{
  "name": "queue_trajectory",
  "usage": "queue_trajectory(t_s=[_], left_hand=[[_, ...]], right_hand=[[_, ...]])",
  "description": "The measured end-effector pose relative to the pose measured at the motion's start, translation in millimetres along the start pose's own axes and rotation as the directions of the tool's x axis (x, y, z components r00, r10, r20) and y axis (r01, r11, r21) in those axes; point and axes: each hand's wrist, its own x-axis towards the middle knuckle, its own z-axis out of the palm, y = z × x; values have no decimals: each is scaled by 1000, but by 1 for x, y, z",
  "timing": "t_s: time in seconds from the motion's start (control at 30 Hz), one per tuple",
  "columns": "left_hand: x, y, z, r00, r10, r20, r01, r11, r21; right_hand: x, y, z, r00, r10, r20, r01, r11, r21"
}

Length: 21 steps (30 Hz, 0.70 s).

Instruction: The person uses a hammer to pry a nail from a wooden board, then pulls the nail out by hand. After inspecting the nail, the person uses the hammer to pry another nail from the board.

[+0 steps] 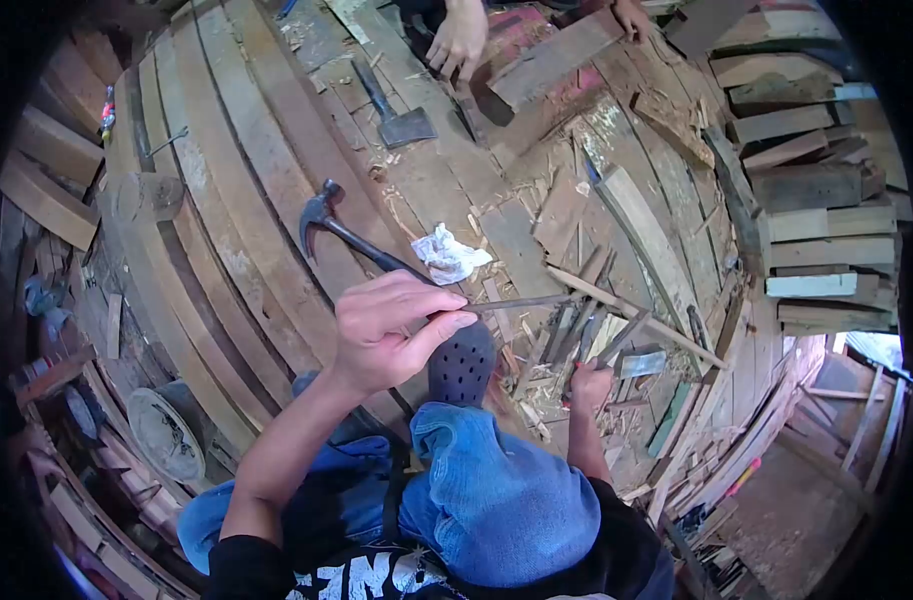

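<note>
My left hand (391, 330) is raised near the middle, its thumb and index finger pinching one end of a thin dark stick (526, 302). The stick points right, over wood scraps. Lower right, my right hand (588, 388) is closed round a tool with red handles (576, 372), whose head lies among dark wood strips. Behind my left hand, a claw hammer (321, 215) rests on the curved planks, its handle partly hidden. A crumpled white cloth (448, 255) lies just beyond my fingers.
Another person's hands (458, 40) are at the top, near a wood block (556, 60). A wide-bladed tool (406, 127) lies on the boards. Stacked timber (816, 188) stands at the right. A round container (166, 433) is at lower left.
</note>
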Motion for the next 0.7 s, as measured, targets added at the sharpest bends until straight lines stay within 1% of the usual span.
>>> queue_trajectory(t_s=[0.03, 0.07, 0.13, 0.17, 0.2, 0.23, 0.27, 0.33, 0.4, 0.43, 0.5, 0.53, 0.57, 0.63, 0.7], left_hand=[[-3, -1, -5, 1000, -13, -15, 14, 1000, 23], [-4, -1, -9, 999, -23, -30, 24, 999, 44], [-7, 0, -16, 998, -29, -61, 31, 999, 41], [-7, 0, -19, 996, -33, -80, 36, 999, 33], [-6, 0, -22, 996, -24, -89, 27, 999, 36], [-6, 0, -26, 994, -49, -95, 54, 997, 53], [-7, 0, -29, 992, -77, -101, 84, 994, 68], [-9, -3, -37, 992, -73, -101, 83, 992, 97], [-8, -6, -48, 993, -78, -90, 89, 988, 128], [-8, -7, -56, 992, -80, -101, 93, 987, 130], [-12, -6, -74, 983, -174, -58, 181, 970, 159], [-11, -1, -84, 983, -172, -62, 181, 965, 191], [-13, 3, -95, 982, -171, -75, 183, 963, 198], [-20, 10, -117, 971, -195, -136, 226, 933, 279], [-28, 18, -137, 963, -202, -181, 249, 923, 293]], right_hand=[[-6, -15, 0, 999, 22, -32, -17, 991, 131], [-9, -32, 6, 996, 79, -36, -69, 972, 224], [-6, -72, 6, 988, -8, 152, -74, 846, 528], [-6, -99, 9, 953, -76, 292, -198, 570, 797], [-2, -130, 1, 905, -175, 387, -233, 558, 797], [-1, -169, -25, 789, -246, 563, -393, 502, 770], [5, -197, -22, 728, -427, 536, -421, 340, 841], [7, -260, -53, 638, -505, 581, -428, 395, 813], [14, -303, -53, 568, -654, 501, -407, 306, 861], [19, -322, -53, 561, -659, 501, -403, 312, 860], [21, -353, -54, 507, -709, 489, -365, 337, 868], [19, -365, -58, 497, -718, 487, -363, 338, 868], [17, -376, -62, 481, -737, 475, -345, 339, 875], [12, -389, -64, 448, -766, 461, -324, 342, 882], [8, -401, -66, 447, -782, 434, -309, 320, 896]])
